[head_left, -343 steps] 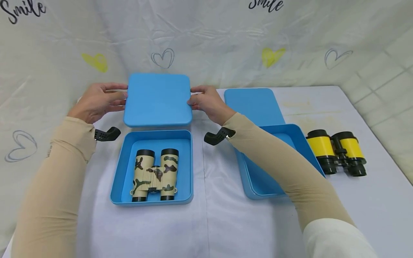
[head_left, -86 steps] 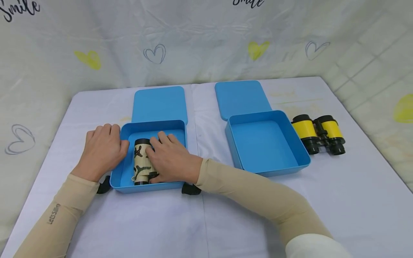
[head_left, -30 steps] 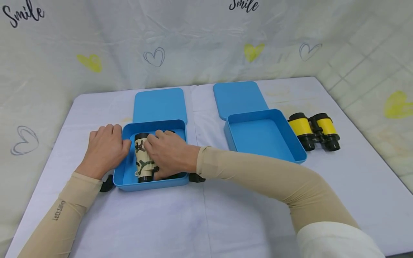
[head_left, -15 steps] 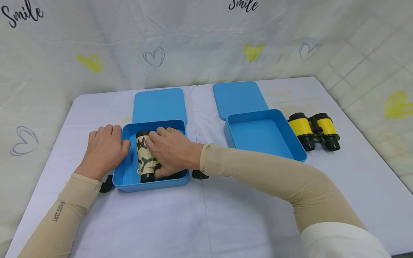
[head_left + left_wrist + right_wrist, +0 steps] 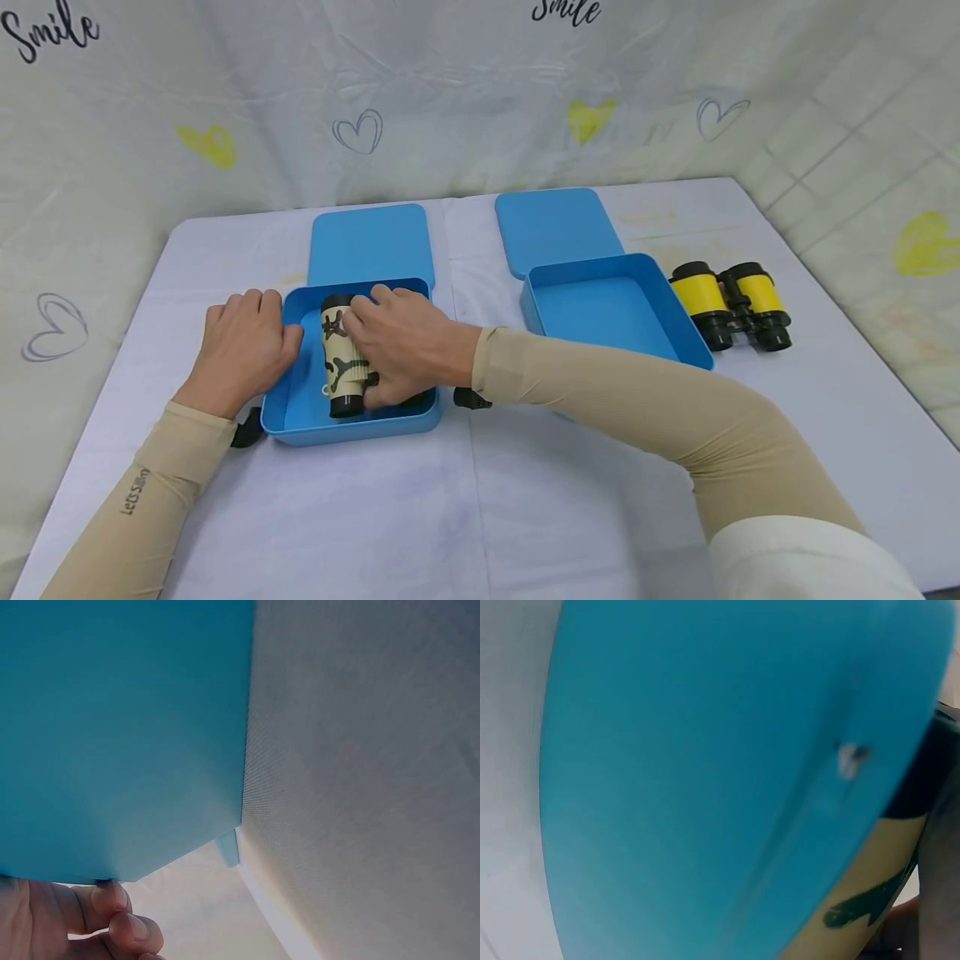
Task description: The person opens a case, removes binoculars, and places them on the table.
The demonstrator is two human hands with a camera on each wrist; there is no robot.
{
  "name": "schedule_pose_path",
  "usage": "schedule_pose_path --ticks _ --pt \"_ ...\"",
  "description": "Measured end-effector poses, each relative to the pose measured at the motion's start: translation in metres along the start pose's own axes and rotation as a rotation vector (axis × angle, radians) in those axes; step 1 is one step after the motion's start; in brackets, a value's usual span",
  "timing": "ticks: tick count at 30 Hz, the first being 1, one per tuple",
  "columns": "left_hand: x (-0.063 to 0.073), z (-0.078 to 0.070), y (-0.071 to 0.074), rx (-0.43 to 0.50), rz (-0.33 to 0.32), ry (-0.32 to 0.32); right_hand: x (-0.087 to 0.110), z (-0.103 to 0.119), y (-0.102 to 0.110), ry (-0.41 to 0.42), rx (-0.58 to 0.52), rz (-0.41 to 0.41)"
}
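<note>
My right hand grips the camouflage-patterned binoculars inside the left blue box. Its palm covers the far barrel; the near barrel shows, tilted slightly. In the right wrist view a cream and green barrel rises past the box's outer wall. My left hand holds the same box by its left rim, thumb at the edge. The left wrist view shows curled fingers at the corner of the box wall.
Behind the left box lies a blue lid. A second blue box stands at the right, partly behind my right sleeve, with its own lid behind it. Yellow and black binoculars lie beside its right wall. White cloth covers the table.
The left lid, held by both hands in the oldest frame, now lies behind its box. Over the last second my right hand has shifted the camouflage binoculars slightly up and right. My left hand stays put.
</note>
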State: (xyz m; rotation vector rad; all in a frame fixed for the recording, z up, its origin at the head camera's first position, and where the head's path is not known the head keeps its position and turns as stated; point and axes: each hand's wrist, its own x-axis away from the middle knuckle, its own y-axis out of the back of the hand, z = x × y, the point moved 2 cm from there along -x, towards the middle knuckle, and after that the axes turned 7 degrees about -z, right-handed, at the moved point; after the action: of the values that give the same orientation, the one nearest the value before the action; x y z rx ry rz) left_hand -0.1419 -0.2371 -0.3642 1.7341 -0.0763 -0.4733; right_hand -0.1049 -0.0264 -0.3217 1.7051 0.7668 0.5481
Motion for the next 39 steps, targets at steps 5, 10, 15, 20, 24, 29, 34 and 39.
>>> schedule_pose_path --ticks 5,10,15,20,24,29,34,39 --pt "0.0 -0.001 0.001 -0.001 0.007 0.007 0.001 -0.003 0.004 -0.001 0.006 -0.019" --pt "-0.001 -0.002 0.003 0.0 0.006 0.005 0.003 -0.006 0.006 -0.004 -0.007 -0.038" --pt "-0.002 -0.002 0.002 0.003 0.013 0.006 0.004 -0.01 0.01 -0.018 -0.015 -0.058" --pt "-0.002 -0.003 0.003 0.006 0.016 0.005 0.006 -0.013 0.014 -0.043 -0.025 -0.062" --pt "-0.001 -0.002 0.003 0.002 0.015 0.001 0.007 -0.015 0.016 -0.05 -0.032 -0.063" --pt "0.0 -0.002 0.003 -0.005 0.014 0.0 0.009 -0.017 0.019 -0.059 -0.043 -0.064" --pt "0.0 -0.001 0.004 -0.004 0.011 -0.005 0.011 -0.02 0.02 -0.067 -0.056 -0.064" --pt "0.001 0.001 0.004 -0.005 0.008 -0.013 0.013 -0.024 0.023 -0.068 -0.048 -0.071"
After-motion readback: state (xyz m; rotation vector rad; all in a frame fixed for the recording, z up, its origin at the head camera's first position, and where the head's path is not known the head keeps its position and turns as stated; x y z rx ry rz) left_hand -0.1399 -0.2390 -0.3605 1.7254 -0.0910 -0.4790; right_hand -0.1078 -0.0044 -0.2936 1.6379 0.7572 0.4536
